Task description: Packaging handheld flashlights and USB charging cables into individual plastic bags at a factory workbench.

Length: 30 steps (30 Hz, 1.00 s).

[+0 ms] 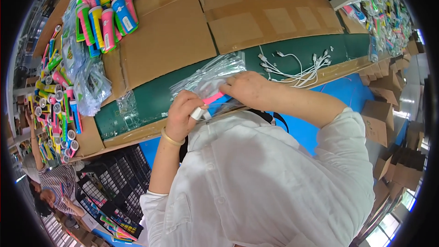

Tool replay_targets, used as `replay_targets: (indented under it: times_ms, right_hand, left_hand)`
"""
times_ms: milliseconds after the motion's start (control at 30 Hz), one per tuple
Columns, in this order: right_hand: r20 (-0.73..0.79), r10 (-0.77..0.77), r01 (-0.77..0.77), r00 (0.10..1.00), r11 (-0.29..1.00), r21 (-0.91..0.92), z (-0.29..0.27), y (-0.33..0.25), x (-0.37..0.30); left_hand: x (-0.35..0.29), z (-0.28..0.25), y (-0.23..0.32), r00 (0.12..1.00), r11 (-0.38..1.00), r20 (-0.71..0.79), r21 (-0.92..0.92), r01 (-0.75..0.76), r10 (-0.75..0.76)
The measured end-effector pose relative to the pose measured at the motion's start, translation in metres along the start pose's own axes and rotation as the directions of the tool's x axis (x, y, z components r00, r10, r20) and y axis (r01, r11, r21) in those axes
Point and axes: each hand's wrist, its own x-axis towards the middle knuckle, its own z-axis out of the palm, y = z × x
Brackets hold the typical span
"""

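Close to my body, at the table's near edge, my left hand (178, 113) closes round a pink and blue flashlight-like piece (213, 98) with a white part (198, 113) sticking out by the fingers. Coming in from the right, my right hand (247, 88) pinches a clear plastic bag (209, 85) at the other end of the pink piece. How far the piece sits inside the bag is hard to see, as my fingers cover much of it. More flat clear bags (233, 61) lie in a stack just beyond my hands.
White cables (302, 71) lie on the green table mat (146, 105) to the right. Flattened cardboard (164, 41) covers the table beyond. Colourful flashlights (107, 29) are piled at left, bagged ones (384, 23) at far right. A black crate (116, 183) and another person (59, 187) are at lower left.
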Motion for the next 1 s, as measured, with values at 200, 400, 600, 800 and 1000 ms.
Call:
replay_targets:
  times_ms: [200, 400, 600, 800, 1000]
  right_hand:
    - [-0.515, 0.55, -0.544, 0.657, 0.819, 0.181, -0.007, 0.08, -0.068]
    - [-0.117, 0.876, -0.875, 0.467, 0.478, 0.083, 0.018, 0.135, -0.128]
    - [-0.117, 0.748, -0.155, 0.653, 0.284, 0.946, -0.031, 0.095, -0.12]
    - [-0.665, 0.452, 0.081, 0.594, 0.789, 0.609, -0.076, 0.051, -0.098]
    - [-0.58, 0.384, 0.453, 0.719, 0.374, 0.809, -0.061, 0.031, -0.057]
  left_hand:
    - [-0.01, 0.003, -0.014, 1.0, 0.996, -0.006, 0.082, 0.03, -0.03]
    - [-0.007, 0.007, -0.009, 0.998, 0.996, -0.005, 0.07, 0.061, -0.06]
    - [-0.012, 0.007, -0.011, 0.998, 0.989, -0.019, 0.134, 0.067, -0.065]
    - [-0.014, 0.01, -0.005, 0.996, 0.982, -0.033, 0.168, 0.086, -0.081]
    - [-0.015, 0.012, -0.003, 0.985, 0.982, -0.073, 0.098, 0.164, -0.157]
